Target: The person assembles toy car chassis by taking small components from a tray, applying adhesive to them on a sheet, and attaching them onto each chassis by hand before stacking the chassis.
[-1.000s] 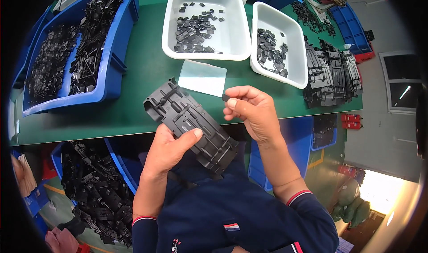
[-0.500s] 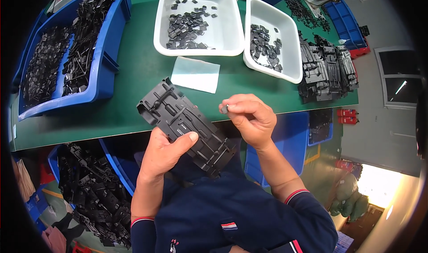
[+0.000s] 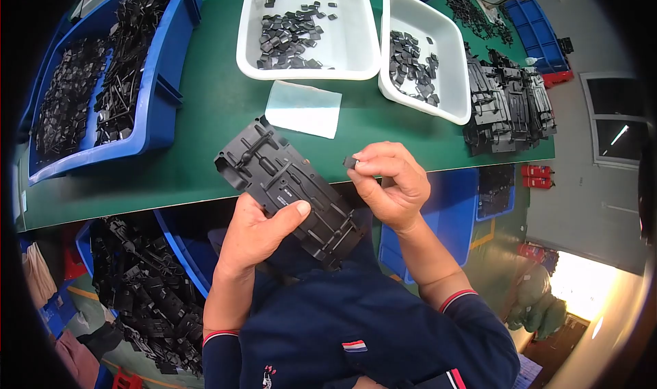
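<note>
My left hand point(image 3: 256, 231) grips a long black moulded plastic chassis plate point(image 3: 291, 183) by its near-left edge, thumb pressed on its face. The plate is tilted just off the front edge of the green table, its ribbed side up. To the right of it, my right hand point(image 3: 393, 183) pinches a small black rectangular piece point(image 3: 350, 162) between thumb and fingertips. A gap separates that piece from the plate. Similar small pieces lie in a large white tub point(image 3: 366, 70) and a smaller white tub point(image 3: 460, 108) at the back.
On the green table point(image 3: 205, 135) lies a white sheet point(image 3: 304, 109). A blue bin point(image 3: 161, 108) of black parts stands at left; stacked black plates point(image 3: 510, 105) are at right. Below the table edge are a blue bin of black plates point(image 3: 147, 286) and another blue bin point(image 3: 438, 218).
My right fingers have turned the small black piece, so more of it shows beyond the fingertips. The plate and my left hand have shifted slightly right, along with a small shift of the view.
</note>
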Tool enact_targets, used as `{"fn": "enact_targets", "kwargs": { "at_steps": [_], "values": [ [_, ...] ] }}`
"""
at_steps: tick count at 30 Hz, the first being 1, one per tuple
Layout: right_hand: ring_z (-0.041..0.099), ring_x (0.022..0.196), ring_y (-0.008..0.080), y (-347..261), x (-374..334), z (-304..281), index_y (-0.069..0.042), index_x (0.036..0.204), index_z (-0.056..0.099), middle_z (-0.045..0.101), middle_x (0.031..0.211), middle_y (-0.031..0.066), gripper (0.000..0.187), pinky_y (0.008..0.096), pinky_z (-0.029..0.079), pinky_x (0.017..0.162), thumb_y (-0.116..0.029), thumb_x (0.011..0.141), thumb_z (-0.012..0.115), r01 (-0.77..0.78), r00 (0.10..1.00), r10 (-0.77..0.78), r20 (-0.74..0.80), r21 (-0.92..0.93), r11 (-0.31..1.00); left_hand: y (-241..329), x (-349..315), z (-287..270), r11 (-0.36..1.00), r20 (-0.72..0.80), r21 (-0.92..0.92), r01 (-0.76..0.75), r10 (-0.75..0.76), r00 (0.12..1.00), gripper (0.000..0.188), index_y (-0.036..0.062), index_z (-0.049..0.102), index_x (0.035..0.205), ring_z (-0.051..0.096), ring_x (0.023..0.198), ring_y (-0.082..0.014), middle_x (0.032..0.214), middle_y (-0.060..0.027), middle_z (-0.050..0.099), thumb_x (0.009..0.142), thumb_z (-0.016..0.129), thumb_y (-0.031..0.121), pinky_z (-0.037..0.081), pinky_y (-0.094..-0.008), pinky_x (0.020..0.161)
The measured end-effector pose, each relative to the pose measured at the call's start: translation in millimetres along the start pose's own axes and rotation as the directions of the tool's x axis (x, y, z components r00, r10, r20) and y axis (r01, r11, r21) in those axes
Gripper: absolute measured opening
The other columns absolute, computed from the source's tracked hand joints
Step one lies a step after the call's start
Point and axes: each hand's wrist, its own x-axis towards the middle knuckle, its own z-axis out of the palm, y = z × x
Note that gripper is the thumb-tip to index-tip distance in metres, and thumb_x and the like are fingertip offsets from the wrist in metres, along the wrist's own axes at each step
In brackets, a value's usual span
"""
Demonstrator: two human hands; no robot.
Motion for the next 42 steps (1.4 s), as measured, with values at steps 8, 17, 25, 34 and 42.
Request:
{"fn": "enact_targets", "kwargs": {
  "at_steps": [8, 17, 25, 34, 42],
  "values": [
    [0.064, 0.075, 0.0191, 18.8, 15.5, 3.1, -0.002, 0.087, 0.065, 0.065, 0.086, 0.0120, 0.019, 0.0270, 0.051, 0.065, 0.007, 0.072, 0.072, 0.022, 1.000, -0.019, 0.019, -0.188, 0.982, -8.0, 12.6, -2.8, 0.984, -0.050, -0.078, -0.162, 0.158, 0.986, 0.041, -0.0022, 0.054, 0.123, 0.056, 0.102, -0.0109, 0.113, -0.0058, 0.061, 0.083, 0.062, 0.004, 0.045, -0.0289, 0.092],
    [0.063, 0.074, 0.0262, 43.1, 44.1, 10.1, -0.001, 0.087, 0.065, 0.063, 0.084, 0.0108, 0.014, 0.0323, 0.051, 0.063, 0.005, 0.074, 0.067, 0.005, 0.981, 0.056, 0.188, -0.306, 0.952, 0.6, 28.8, -13.1, 0.996, -0.022, -0.042, -0.074, 0.073, 0.997, 0.064, -0.0051, 0.042, 0.134, 0.048, 0.121, -0.0214, 0.133, -0.0146, 0.050, 0.078, 0.067, 0.012, 0.035, -0.0351, 0.104],
    [0.061, 0.078, 0.0299, 47.3, 52.5, 11.6, -0.002, 0.088, 0.063, 0.060, 0.085, 0.0117, 0.014, 0.0366, 0.050, 0.067, 0.005, 0.076, 0.064, 0.005, 0.951, 0.120, 0.283, -0.405, 0.914, 1.4, 31.2, -16.2, 0.998, -0.015, -0.048, -0.038, 0.038, 0.999, 0.063, -0.0052, 0.042, 0.133, 0.050, 0.119, -0.0208, 0.132, -0.0135, 0.051, 0.078, 0.067, 0.012, 0.037, -0.0348, 0.103],
    [0.059, 0.080, 0.0314, 47.6, 54.8, 10.8, -0.002, 0.088, 0.062, 0.058, 0.085, 0.0119, 0.015, 0.0391, 0.049, 0.069, 0.006, 0.075, 0.062, 0.040, 0.919, 0.146, 0.366, -0.457, 0.888, 0.3, 30.7, -18.0, 0.997, -0.010, -0.070, -0.010, 0.009, 1.000, 0.061, -0.0051, 0.043, 0.133, 0.050, 0.119, -0.0199, 0.131, -0.0125, 0.051, 0.079, 0.065, 0.010, 0.038, -0.0340, 0.102],
    [0.062, 0.072, 0.0214, 38.3, 50.2, 9.5, -0.001, 0.094, 0.063, 0.063, 0.084, 0.0089, 0.014, 0.0309, 0.050, 0.063, 0.003, 0.081, 0.063, -0.085, 0.982, 0.131, 0.134, -0.306, 0.948, 1.5, 30.8, -16.6, 0.999, -0.003, -0.053, -0.012, 0.012, 1.000, 0.060, -0.0047, 0.043, 0.134, 0.050, 0.118, -0.0196, 0.131, -0.0127, 0.052, 0.079, 0.065, 0.009, 0.038, -0.0337, 0.102]
  ]
}}
